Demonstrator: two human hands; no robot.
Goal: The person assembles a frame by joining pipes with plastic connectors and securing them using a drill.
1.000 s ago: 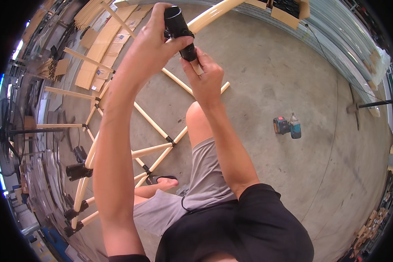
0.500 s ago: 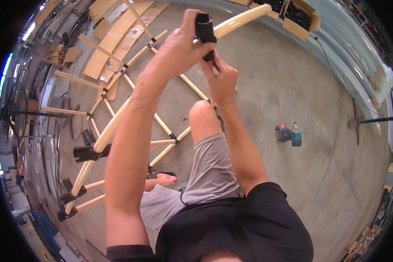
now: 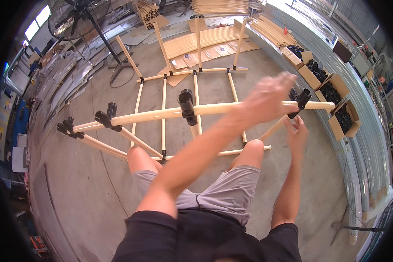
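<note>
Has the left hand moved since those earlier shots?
Yes. Judged against the black pipe connector on the cream rail, the left hand has shifted: fingers that wrapped the connector are now blurred, up and to its left.

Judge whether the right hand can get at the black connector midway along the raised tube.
Probably not directly: the left forearm crosses between the right hand and the black connector, so that arm likely must shift first.
</note>
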